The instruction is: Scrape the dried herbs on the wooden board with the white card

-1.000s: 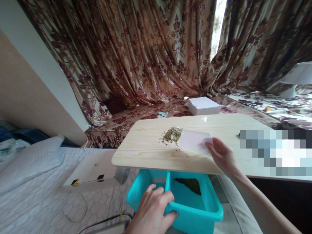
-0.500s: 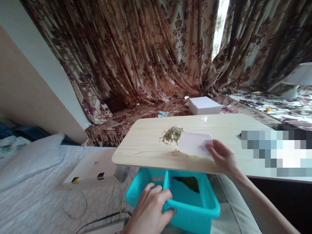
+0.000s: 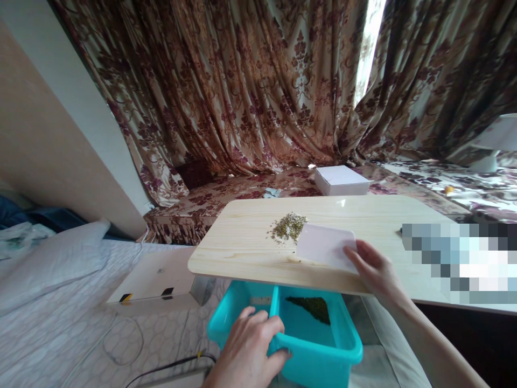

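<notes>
My right hand point(image 3: 374, 268) pinches the right edge of a thin white plastic sheet point(image 3: 325, 245) over the wooden tabletop point(image 3: 242, 258). The sheet's left edge meets a small heap of mixed green and whitish grains point(image 3: 288, 227). Below the table's front edge is a turquoise two-compartment bin point(image 3: 319, 353), and my left hand point(image 3: 254, 345) grips its near rim at the divider. Green grains point(image 3: 313, 310) lie in the bin's right compartment. A few whitish grains point(image 3: 260, 300) show in the left one, partly hidden by the tabletop.
A white box point(image 3: 341, 180) sits behind the table on a patterned surface. At the table's right is a blurred-out object point(image 3: 468, 264). To the left, a white case point(image 3: 157, 277) and cables point(image 3: 121, 339) lie on a quilted bed. A lamp point(image 3: 501, 134) stands far right.
The view has shifted slightly, so the table appears a little lower. My right hand still holds the white sheet against the heap, and my left hand stays on the bin's rim.
</notes>
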{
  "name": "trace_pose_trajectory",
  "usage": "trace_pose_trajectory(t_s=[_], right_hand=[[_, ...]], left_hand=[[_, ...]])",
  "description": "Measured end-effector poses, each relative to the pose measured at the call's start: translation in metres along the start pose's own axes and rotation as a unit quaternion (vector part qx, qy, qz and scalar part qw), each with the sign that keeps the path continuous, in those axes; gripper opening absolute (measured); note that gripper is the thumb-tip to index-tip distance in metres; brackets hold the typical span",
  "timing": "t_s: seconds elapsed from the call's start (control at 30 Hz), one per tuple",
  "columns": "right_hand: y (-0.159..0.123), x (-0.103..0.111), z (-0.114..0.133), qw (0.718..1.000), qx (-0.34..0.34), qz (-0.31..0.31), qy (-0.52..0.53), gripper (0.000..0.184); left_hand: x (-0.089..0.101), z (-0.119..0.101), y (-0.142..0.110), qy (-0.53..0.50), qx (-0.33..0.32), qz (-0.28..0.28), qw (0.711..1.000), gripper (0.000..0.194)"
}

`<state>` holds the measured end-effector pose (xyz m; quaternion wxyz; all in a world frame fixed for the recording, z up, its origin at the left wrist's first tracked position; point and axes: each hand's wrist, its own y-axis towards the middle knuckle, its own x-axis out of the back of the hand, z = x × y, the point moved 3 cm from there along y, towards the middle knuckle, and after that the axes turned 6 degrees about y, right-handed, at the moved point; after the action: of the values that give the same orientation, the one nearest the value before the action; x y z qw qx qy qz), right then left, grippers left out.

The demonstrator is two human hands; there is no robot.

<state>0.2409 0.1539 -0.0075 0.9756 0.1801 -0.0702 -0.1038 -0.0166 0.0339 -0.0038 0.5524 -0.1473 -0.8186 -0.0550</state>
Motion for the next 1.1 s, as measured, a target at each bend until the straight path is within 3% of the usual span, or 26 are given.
trace_pose_trajectory(t_s=[0.27,0.47,0.7,0.93,1.1], right_hand=[[0.013,-0.016,-0.007,1.0,0.0,0.006,0.018,0.024],[0.0,-0.017,0.0,0.998,-0.033,0.036,0.03,0.033],[-0.024,-0.01,0.018,0.984,-0.106,0.134,0.055,0.037],[-0.005,0.027,0.017,0.997,-0.048,-0.062,0.005,0.023],[0.008,0.029,0.007,0.997,-0.014,-0.071,-0.024,0.021]], left_hand=[[0.001,0.003,-0.003,-0.007,0.011,-0.013,1.0,0.009],[-0.001,0.004,-0.004,-0.014,0.01,-0.016,1.0,0.008],[-0.003,0.005,-0.004,-0.013,0.01,-0.013,1.0,0.01],[-0.005,0.001,-0.003,-0.003,0.004,-0.014,1.0,0.012],[-0.007,0.001,0.002,0.005,0.004,-0.001,1.0,0.01]])
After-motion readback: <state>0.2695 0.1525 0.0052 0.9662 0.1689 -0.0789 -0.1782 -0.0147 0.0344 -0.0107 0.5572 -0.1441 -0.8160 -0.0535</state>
